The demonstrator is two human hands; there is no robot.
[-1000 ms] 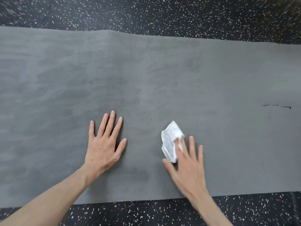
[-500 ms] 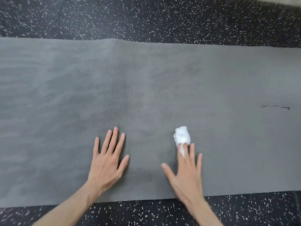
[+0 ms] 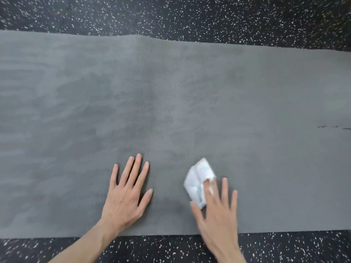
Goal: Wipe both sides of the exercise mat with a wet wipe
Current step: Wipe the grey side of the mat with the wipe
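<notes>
Near the mat's (image 3: 190, 92) front edge, flat left hand (image 3: 126, 196) rests; right hand (image 3: 218, 211) presses wipe (image 3: 198, 181).

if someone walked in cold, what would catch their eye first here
Most likely the crumpled white wet wipe, bright against the grey exercise mat, low and right of centre, pressed down by the straight fingers of the right hand. Beside it the left hand lies flat, fingers spread, near the mat's front edge. Black speckled floor borders the mat.
</notes>
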